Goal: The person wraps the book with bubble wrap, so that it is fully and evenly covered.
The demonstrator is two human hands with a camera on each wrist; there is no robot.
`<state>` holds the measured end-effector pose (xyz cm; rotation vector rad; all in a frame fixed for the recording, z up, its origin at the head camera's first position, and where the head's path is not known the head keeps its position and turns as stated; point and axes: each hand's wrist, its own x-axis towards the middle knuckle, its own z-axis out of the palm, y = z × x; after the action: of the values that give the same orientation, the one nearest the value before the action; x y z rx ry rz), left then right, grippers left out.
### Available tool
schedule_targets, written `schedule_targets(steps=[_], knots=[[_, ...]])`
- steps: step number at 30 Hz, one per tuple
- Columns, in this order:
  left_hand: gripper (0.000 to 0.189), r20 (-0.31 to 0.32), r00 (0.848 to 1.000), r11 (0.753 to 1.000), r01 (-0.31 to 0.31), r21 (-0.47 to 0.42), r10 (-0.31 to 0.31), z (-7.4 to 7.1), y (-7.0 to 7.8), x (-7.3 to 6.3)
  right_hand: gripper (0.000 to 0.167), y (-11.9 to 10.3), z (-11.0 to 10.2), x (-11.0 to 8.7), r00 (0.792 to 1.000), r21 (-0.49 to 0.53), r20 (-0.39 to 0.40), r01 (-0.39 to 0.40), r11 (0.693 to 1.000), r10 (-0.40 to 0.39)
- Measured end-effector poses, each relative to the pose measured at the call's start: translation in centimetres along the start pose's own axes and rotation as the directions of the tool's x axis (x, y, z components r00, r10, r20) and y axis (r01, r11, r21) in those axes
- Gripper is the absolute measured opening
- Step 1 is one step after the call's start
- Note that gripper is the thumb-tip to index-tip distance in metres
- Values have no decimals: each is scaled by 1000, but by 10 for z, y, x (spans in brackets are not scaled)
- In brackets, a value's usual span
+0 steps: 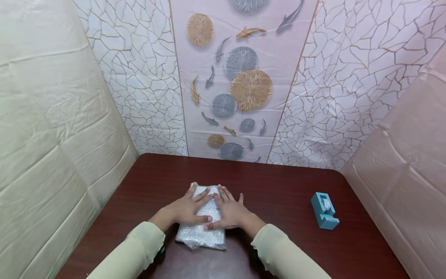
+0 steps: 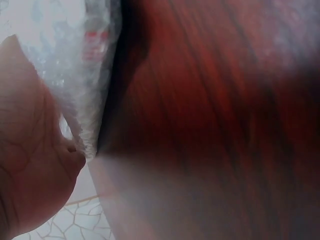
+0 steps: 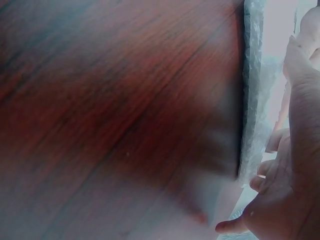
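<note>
A flat, box-shaped package in bubble wrap (image 1: 205, 236) lies on the dark red-brown table (image 1: 271, 186). Spread across its left side is my left hand (image 1: 189, 209), fingers straight and pointing away. On its right side rests my right hand (image 1: 231, 211), fingers spread, the little finger out over the table. Both thumbs point inward across the middle of the wrap. In the left wrist view, a small red print shows through the bubble wrap (image 2: 70, 60) beside the left hand (image 2: 35, 150). The right wrist view has the right hand (image 3: 280, 190) along the wrapped edge (image 3: 252, 100).
A blue tape dispenser (image 1: 325, 211) with a roll of clear tape stands on the table's right side. Behind the table hangs a patterned backdrop (image 1: 223, 85); cream cloth walls (image 1: 52, 135) close in both sides.
</note>
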<state>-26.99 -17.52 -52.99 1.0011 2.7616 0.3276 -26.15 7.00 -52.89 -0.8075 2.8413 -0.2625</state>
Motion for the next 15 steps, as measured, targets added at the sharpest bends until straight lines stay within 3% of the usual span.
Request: schedule_targets(steps=[15], knots=[[93, 28, 998, 997, 60, 41, -61, 1, 4, 2, 132, 1, 3, 0, 1000, -9, -10, -6, 1000, 6]])
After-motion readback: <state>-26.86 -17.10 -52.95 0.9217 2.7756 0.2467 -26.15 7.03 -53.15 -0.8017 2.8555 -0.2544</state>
